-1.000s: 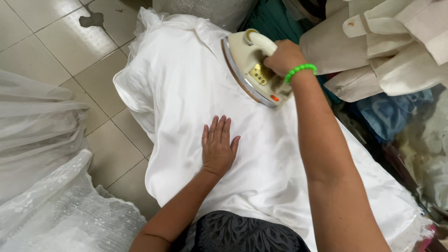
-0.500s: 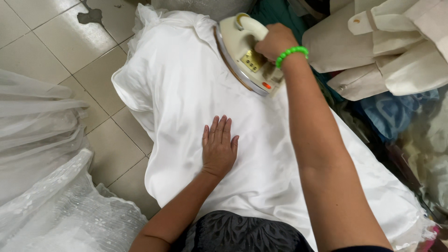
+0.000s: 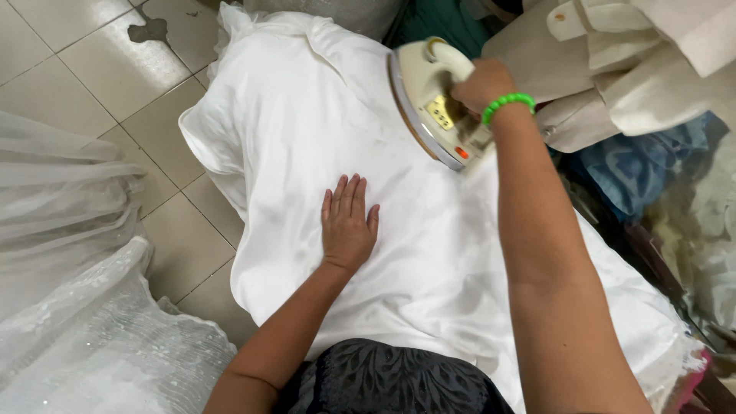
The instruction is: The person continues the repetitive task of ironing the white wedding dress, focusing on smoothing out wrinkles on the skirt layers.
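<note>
Right hand (image 3: 481, 84) closed around the handle of a cream iron (image 3: 431, 103), tilted on the far right part of the white fabric (image 3: 307, 123). Left hand (image 3: 348, 222) flat, fingers together, pressing the fabric's middle, holding nothing. White tulle (image 3: 69, 253) at left.

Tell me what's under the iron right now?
The white fabric lies under the iron, held by the right hand. The left hand presses it flat. Whatever supports the fabric is covered.
</note>
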